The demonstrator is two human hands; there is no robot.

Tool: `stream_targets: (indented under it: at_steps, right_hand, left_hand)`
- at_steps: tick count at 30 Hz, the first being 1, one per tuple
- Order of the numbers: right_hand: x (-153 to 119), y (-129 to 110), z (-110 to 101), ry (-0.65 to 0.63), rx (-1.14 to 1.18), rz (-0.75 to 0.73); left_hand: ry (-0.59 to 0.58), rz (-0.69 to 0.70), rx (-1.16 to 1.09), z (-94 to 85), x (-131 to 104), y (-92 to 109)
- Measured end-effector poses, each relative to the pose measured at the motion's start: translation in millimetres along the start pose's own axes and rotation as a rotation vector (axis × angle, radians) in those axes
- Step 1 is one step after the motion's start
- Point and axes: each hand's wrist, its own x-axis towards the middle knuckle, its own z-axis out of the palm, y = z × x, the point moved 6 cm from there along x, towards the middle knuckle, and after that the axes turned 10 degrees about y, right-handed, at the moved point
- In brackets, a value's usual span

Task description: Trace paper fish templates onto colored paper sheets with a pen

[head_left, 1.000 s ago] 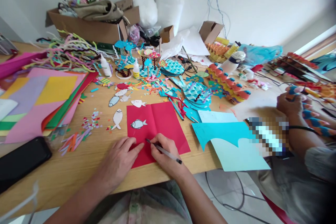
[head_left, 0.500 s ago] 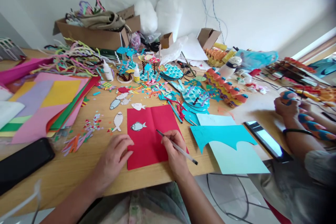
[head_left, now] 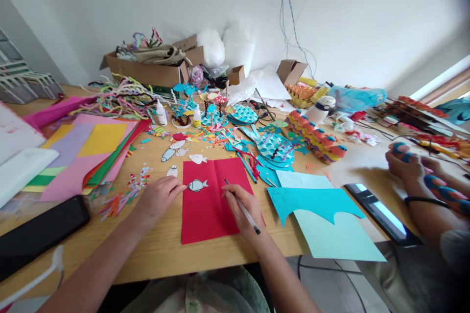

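Our left arm: slants in over the front edge of the table [head_left: 157,257], rising toward the right, the wrist nearly straight.
Our left hand: the left hand [head_left: 159,199] is back up, its fingers together and pointing right, the tips at the left edge of the red sheet, just beside the nose of the outlined fish. We cannot tell whether thumb and fingers pinch anything.
Our right arm: crosses the front edge from the lower right, angled up and leftward.
Our right hand: the right hand [head_left: 243,205] is curled in a writing grip, closed around the pen [head_left: 251,221], over the sheet's right half.
Pen: its tip points up and left, close to the sheet's fold; we cannot tell if it touches. The dark end leans back over the wrist.
Red sheet: the red sheet [head_left: 205,217] lies by the front edge, creased down its middle.
Outlined fish: the outlined fish [head_left: 198,185] lies on the sheet's upper left half.
White fish: one white fish [head_left: 198,158] lies at the sheet's top left corner; a second fish [head_left: 172,171] is partly hidden by our left hand.
Turquoise sheet: right of the red one, the turquoise sheet [head_left: 312,200] overlaps a mint sheet [head_left: 341,242] whose lower corner overhangs the front edge.
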Motion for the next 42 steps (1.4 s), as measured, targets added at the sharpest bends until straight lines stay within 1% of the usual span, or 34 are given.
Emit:
stream_targets:
  at_steps: [2, 4, 7, 9, 11, 13, 16, 20, 23, 26, 29, 32, 34, 37, 40, 42]
  right_hand:
    - [7.7, -3.3, 6.6, -0.051, -0.079, -0.086]
    - [14.8, -5.3, 16.0, -0.119, -0.153, -0.132]
    - [24.5, -6.4, 33.0, -0.246, -0.23, -0.144]
    - [30.5, -6.4, 43.5, -0.306, -0.269, -0.142]
    - [35.5, -5.1, 52.4, -0.342, -0.32, -0.143]
    - [38.8, -3.1, 58.9, -0.35, -0.364, -0.154]
    - [40.1, 0.0, 63.5, -0.328, -0.355, -0.17]
    - [37.9, 4.5, 64.1, -0.299, -0.292, -0.181]
    - [36.7, 6.7, 62.2, -0.256, -0.276, -0.203]
    - [35.9, 8.0, 61.7, -0.245, -0.258, -0.217]
    - [35.7, 7.8, 61.8, -0.253, -0.241, -0.216]
    - [37.4, 7.2, 59.2, -0.227, -0.188, -0.196]
    - [40.4, 8.6, 54.1, -0.147, -0.135, -0.174]
    - [44.8, 14.6, 45.3, -0.005, -0.103, -0.15]
    - [46.9, 19.6, 41.5, 0.039, -0.091, -0.142]
    - [47.3, 20.1, 40.1, 0.042, -0.093, -0.14]
  left_hand:
    - [-0.069, 0.029, 0.029, 11.3, 2.1, -0.8]
    - [-0.116, 0.046, 0.036, 20.7, 3.9, 0.8]
    - [-0.195, 0.032, 0.059, 32.0, 7.8, 5.3]
    - [-0.251, 0.025, 0.086, 37.7, 10.8, 9.0]
    - [-0.287, 0.026, 0.113, 41.9, 13.9, 11.6]
    - [-0.296, 0.022, 0.131, 44.9, 16.4, 11.3]
    - [-0.289, 0.011, 0.126, 49.2, 17.9, 7.6]
    - [-0.273, -0.01, 0.085, 53.5, 18.2, 4.0]
    - [-0.252, -0.035, 0.04, 54.6, 19.0, 5.0]
    - [-0.241, -0.076, -0.021, 55.3, 18.6, 7.0]
    - [-0.241, -0.126, -0.097, 54.1, 18.0, 7.7]
    - [-0.221, -0.162, -0.18, 47.3, 22.3, 3.8]
    - [-0.175, -0.202, -0.223, 39.0, 30.3, -5.6]
    - [-0.06, -0.309, -0.248, 25.3, 48.8, -30.8]
    - [0.042, -0.415, -0.236, 19.0, 70.8, -56.5]
    - [0.072, -0.456, -0.228, 22.4, 85.3, -67.1]
